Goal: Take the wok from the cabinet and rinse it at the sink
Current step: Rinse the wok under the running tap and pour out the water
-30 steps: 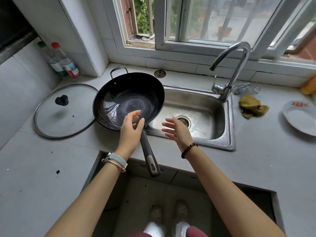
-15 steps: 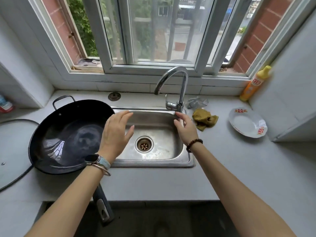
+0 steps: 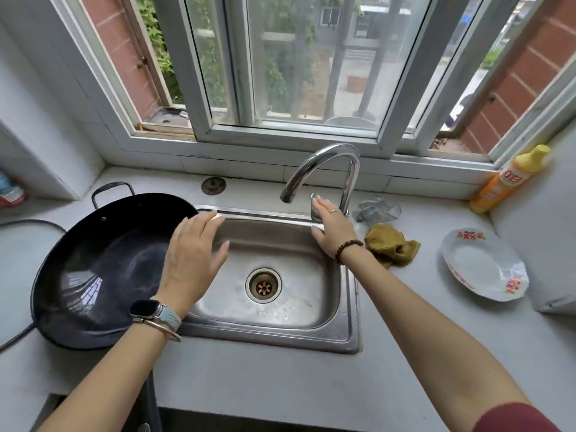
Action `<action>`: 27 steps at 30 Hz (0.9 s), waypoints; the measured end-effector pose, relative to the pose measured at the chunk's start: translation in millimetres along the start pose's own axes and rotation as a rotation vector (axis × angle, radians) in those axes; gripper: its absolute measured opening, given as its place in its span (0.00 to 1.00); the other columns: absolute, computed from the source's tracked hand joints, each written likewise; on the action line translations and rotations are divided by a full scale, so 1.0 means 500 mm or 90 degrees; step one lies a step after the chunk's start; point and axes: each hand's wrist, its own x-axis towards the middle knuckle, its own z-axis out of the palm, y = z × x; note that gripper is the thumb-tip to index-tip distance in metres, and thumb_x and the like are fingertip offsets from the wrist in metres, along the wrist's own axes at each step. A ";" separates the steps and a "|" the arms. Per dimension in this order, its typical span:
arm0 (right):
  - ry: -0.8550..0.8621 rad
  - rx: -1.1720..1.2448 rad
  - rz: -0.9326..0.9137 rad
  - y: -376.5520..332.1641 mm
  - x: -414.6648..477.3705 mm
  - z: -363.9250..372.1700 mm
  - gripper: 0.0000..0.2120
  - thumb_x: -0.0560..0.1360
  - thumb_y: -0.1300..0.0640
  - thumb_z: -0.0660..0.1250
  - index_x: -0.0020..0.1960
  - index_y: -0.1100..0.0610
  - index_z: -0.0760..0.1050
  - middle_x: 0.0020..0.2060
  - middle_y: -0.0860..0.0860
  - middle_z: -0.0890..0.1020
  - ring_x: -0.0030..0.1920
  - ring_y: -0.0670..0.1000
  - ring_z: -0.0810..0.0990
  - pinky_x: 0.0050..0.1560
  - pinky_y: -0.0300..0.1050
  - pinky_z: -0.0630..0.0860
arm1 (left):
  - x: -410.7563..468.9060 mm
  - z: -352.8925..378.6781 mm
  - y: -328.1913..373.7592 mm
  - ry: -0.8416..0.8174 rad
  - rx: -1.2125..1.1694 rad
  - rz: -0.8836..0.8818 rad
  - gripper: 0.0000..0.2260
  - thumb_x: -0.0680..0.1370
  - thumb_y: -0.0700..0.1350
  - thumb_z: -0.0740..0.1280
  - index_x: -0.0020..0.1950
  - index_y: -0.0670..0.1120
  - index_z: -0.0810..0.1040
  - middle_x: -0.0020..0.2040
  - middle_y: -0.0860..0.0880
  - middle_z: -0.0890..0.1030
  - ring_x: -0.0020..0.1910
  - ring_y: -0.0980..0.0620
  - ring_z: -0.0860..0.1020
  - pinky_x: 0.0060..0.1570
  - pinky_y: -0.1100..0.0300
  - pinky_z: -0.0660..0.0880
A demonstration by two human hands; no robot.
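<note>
Wok [image 3: 103, 269]: black, upright on the countertop [image 3: 280, 385] at the sink's left edge, right rim overlapping the sink rim; interior shows only window reflections. Position unchanged from 0.5 s ago.
Sink [image 3: 280, 335]: stainless basin; drain strainer [image 3: 263, 285] in its floor.
Left hand [image 3: 193, 263]: open, fingers straight and spread, holding nothing; above the wok's right rim and the basin's left side, as 0.5 s ago.
Right hand [image 3: 333, 229]: fingers straight, lying on the faucet lever [image 3: 314, 199], thumb spread beneath; not clasped. It has moved up from the faucet base.
Faucet [image 3: 324, 154]: chrome gooseneck at the sink's back edge, spout over the basin.
Plate [image 3: 480, 269]: white, near the countertop's right edge; red characters printed on its rim.
Detergent bottle [image 3: 505, 182]: orange, yellow cap, back right corner; red characters on its label, not legible with certainty.
Cloth [image 3: 389, 247]: olive, crumpled, just right of the sink.
</note>
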 end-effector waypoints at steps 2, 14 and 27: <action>-0.018 -0.027 -0.006 0.004 0.016 0.007 0.32 0.76 0.57 0.63 0.77 0.57 0.57 0.76 0.50 0.60 0.76 0.51 0.58 0.74 0.43 0.54 | 0.003 0.002 -0.002 -0.002 0.003 -0.010 0.20 0.76 0.45 0.68 0.67 0.41 0.74 0.65 0.44 0.75 0.65 0.44 0.73 0.71 0.46 0.64; -0.021 -0.145 -0.067 0.026 0.076 0.049 0.28 0.77 0.63 0.58 0.77 0.57 0.60 0.76 0.51 0.62 0.76 0.55 0.58 0.75 0.45 0.53 | -0.018 -0.002 -0.014 0.012 0.010 -0.063 0.19 0.77 0.44 0.68 0.67 0.41 0.74 0.66 0.44 0.75 0.66 0.46 0.71 0.72 0.46 0.63; 0.022 0.095 0.059 0.011 0.024 0.049 0.28 0.73 0.66 0.61 0.73 0.60 0.64 0.70 0.58 0.69 0.71 0.57 0.66 0.73 0.48 0.61 | -0.081 -0.028 -0.041 0.025 -0.014 -0.104 0.17 0.78 0.44 0.66 0.67 0.41 0.74 0.65 0.44 0.75 0.66 0.45 0.72 0.70 0.44 0.65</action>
